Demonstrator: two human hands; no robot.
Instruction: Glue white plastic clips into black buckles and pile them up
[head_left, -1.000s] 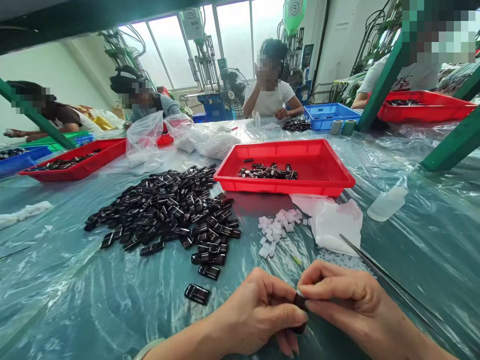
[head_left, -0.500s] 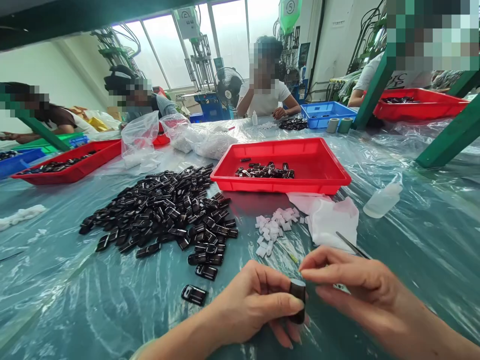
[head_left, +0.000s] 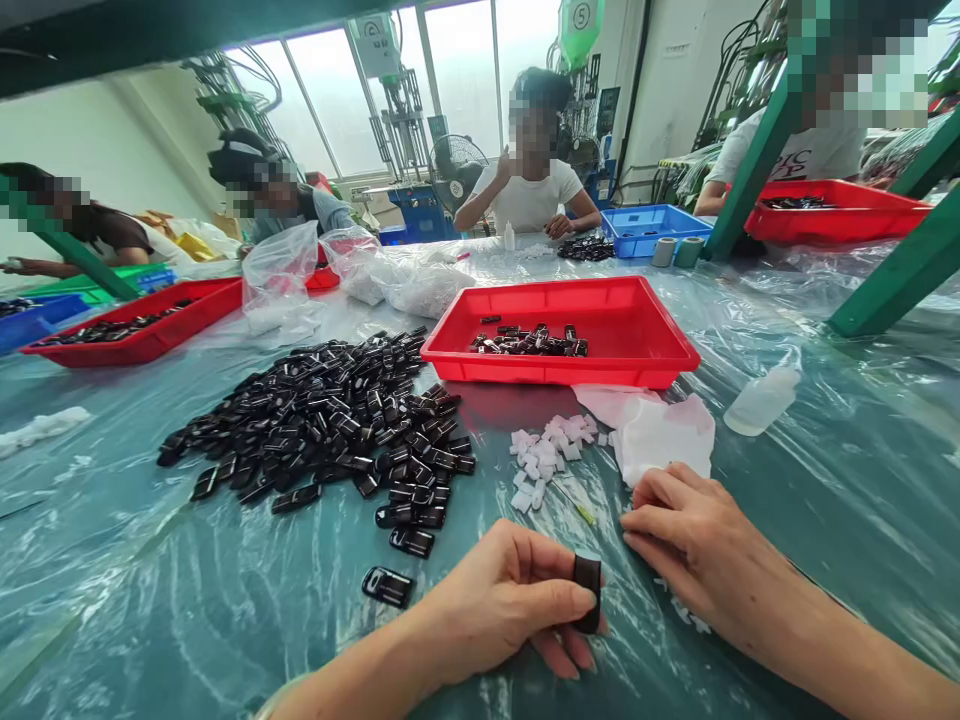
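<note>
My left hand (head_left: 502, 605) grips a glossy black plastic piece (head_left: 588, 592) upright between thumb and fingers, low over the table. My right hand (head_left: 697, 535) rests apart from it, fingers on the plastic sheet, holding nothing. It lies nearest a heap of small white foam bits (head_left: 544, 455) and a crumpled white cloth (head_left: 664, 435). To the left spreads a large pile of glossy black pieces (head_left: 322, 420), with one loose piece (head_left: 388, 587) near my left hand. A red tray (head_left: 559, 372) holding several black pieces stands beyond. Any tweezers are hidden from view.
A translucent squeeze bottle (head_left: 761, 400) lies on the plastic-covered table (head_left: 187, 600) at right. Co-workers (head_left: 529, 190) sit beyond it, with a blue crate (head_left: 645, 228) and more red trays (head_left: 135, 335). Transparent bags (head_left: 281, 275) of white material lie further back. Green frame bars (head_left: 750, 170) rise at right.
My right hand has let go of the black piece and moved right and down onto the table. The tweezers seen earlier at right no longer show. My left hand still holds the piece.
</note>
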